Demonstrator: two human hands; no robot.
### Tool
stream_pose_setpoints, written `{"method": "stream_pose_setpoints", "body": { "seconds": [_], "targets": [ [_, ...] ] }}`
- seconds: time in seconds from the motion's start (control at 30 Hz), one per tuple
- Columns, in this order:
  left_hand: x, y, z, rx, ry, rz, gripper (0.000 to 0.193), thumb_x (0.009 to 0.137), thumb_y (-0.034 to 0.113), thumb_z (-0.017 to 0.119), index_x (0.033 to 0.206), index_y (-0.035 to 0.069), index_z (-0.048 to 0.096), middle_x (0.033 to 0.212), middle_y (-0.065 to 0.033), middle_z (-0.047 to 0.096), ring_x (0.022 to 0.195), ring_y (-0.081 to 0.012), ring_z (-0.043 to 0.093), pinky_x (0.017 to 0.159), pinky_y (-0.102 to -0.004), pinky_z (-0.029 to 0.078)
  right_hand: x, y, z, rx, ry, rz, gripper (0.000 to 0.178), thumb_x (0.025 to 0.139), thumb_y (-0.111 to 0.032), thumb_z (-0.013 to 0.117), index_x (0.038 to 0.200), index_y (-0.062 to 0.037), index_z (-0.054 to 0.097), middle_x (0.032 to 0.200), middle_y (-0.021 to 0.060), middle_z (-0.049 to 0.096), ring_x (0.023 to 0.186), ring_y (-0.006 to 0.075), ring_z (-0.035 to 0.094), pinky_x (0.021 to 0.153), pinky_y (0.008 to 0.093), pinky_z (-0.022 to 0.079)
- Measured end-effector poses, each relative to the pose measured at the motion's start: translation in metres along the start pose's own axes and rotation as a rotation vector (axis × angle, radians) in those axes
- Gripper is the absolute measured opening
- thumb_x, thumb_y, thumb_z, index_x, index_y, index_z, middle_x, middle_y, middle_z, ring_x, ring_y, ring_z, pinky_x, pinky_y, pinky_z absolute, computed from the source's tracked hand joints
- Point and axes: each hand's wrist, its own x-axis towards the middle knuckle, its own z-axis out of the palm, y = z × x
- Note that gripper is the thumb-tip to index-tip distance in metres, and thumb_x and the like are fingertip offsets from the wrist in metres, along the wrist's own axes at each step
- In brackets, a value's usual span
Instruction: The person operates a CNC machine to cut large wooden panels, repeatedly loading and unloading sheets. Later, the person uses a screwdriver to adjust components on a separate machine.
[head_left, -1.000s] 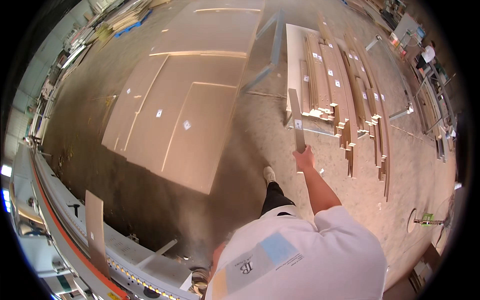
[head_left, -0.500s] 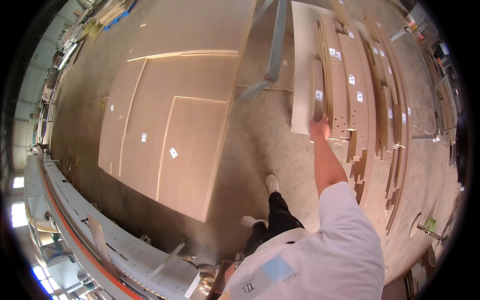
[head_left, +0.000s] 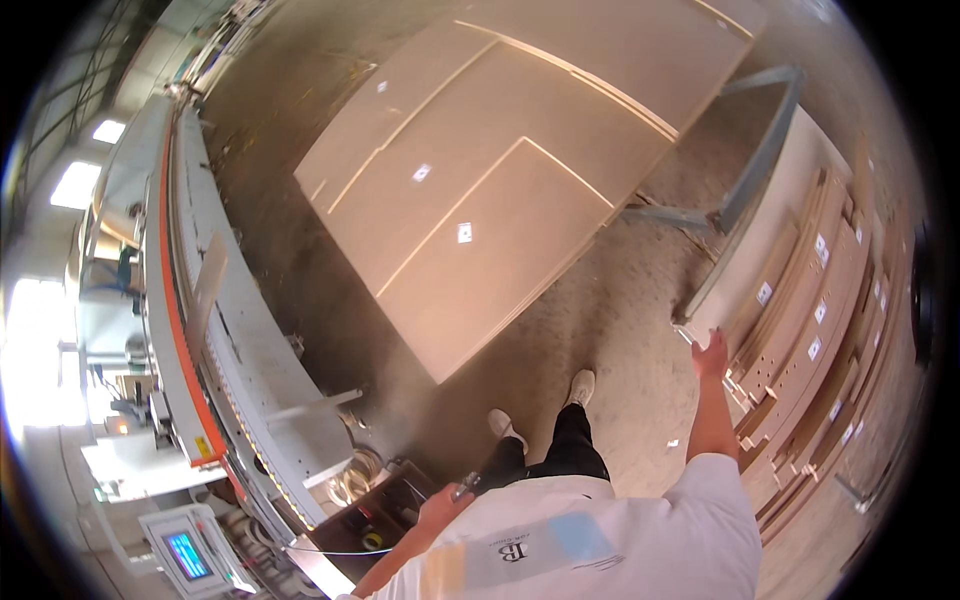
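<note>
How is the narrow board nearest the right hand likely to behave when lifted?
The narrow board looks straight-edged, so probably stiff. Lying flat on its broad face, it seems unlikely to roll. Being long and slim, it may dip if lifted by one end.

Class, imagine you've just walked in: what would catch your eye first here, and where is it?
Broad brown panels dominate the upper middle of the view. A long pale machine with an orange stripe runs along the left. At right, narrow brown boards lie grouped near the person's right hand.
</note>
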Motion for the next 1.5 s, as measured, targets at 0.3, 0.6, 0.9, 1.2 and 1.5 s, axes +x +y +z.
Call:
{"method": "stream_pose_setpoints", "body": {
  "seconds": [0.3, 0.6, 0.9, 1.2, 1.5],
  "targets": [
    [0.035, -0.111, -0.032, -1.158, 0.405, -0.164, 0.027, 0.098, 0.034, 0.066, 0.09, 0.011, 0.056, 0.056, 0.0026, 0.046, 0.039, -0.0108, 0.046, 0.035, -0.0289, 0.032, -0.189, -0.134, 0.065, 0.113, -0.479, -0.183, 0.051, 0.089, -0.05, 0.067, 0.124, -0.0133, 0.071, 0.126, 0.0147, 0.07, 0.119, 0.0341, 0.064, 0.1, 0.0443, 0.051],
    [0.047, -0.23, -0.053, -1.096, 0.334, -0.068, 0.032, 0.095, 0.039, 0.068, 0.097, 0.007, 0.061, 0.064, -0.0024, 0.059, 0.05, -0.0133, 0.056, 0.046, -0.0326, 0.042, -0.329, -0.245, 0.093, 0.068, -0.911, -0.459, 0.036, 0.093, -0.046, 0.059, 0.106, -0.0185, 0.078, 0.115, 0.011, 0.073, 0.11, 0.0338, 0.067, 0.096, 0.0444, 0.053],
    [0.031, -0.24, -0.121, -0.437, 0.306, 0.101, 0.055, 0.096, 0.054, 0.059, 0.122, 0.006, 0.064, 0.112, -0.0213, 0.072, 0.109, -0.0413, 0.067, 0.093, -0.0493, 0.051, -0.307, -0.325, 0.106, 0.222, -0.736, -0.622, 0.031, 0.097, -0.032, 0.062, 0.093, -0.0049, 0.076, 0.083, 0.0069, 0.075, 0.071, 0.0175, 0.07, 0.065, 0.0343, 0.056],
    [0.018, -0.279, -0.15, -0.266, 0.152, 0.055, 0.062, 0.094, 0.058, 0.055, 0.124, 0.004, 0.062, 0.12, -0.0254, 0.069, 0.115, -0.0424, 0.064, 0.097, -0.0499, 0.05, -0.287, -0.453, 0.066, 0.785, -0.801, -0.053, 0.032, 0.1, -0.035, 0.063, 0.09, -0.0064, 0.072, 0.083, 0.0033, 0.072, 0.075, 0.0128, 0.068, 0.064, 0.0287, 0.054],
    [-0.038, -0.352, -0.132, -0.415, 0.229, -0.194, 0.064, 0.097, 0.059, 0.054, 0.129, 0.003, 0.057, 0.111, -0.0262, 0.071, 0.108, -0.0439, 0.067, 0.093, -0.0508, 0.051, -0.311, -0.637, 0.102, 0.94, -1.047, 0.035, 0.031, 0.101, -0.041, 0.062, 0.096, -0.011, 0.068, 0.089, 0.0017, 0.072, 0.076, 0.012, 0.066, 0.067, 0.029, 0.053]
  ]
}}
